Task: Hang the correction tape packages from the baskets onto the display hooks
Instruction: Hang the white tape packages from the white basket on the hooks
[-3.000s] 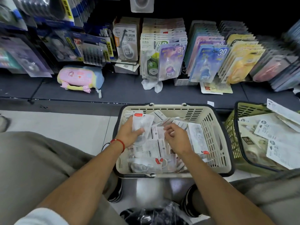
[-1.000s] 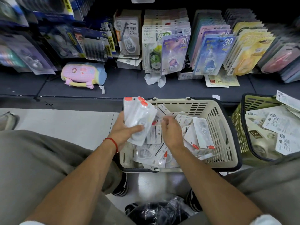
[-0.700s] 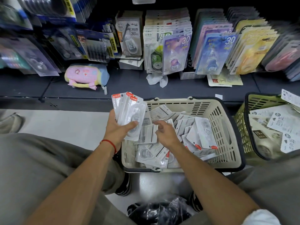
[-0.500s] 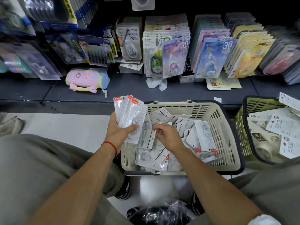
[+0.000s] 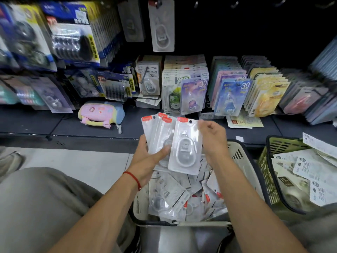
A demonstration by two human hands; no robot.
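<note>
- Dark display wall (image 5: pixel 255 33) behind, hung with carded stationery; bare hooks (image 5: pixel 235 4) at top right, presumably for new stock.
- Left hand (image 5: pixel 145 161): grips fanned stack of packages (image 5: pixel 156 134), holes uppermost for hanging.
- Right hand (image 5: pixel 212 139): pinches front package (image 5: pixel 186 148) by top corner, adding to stack.
- Below: cream basket (image 5: pixel 242 161) holding remaining packages.

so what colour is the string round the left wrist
Red, a thin string round the left wrist, clearest in the head view.

Two baskets (image 5: pixel 242 161), two hands (image 5: pixel 147 161), four held packages (image 5: pixel 184 148), one pouch (image 5: pixel 101 114)
</note>
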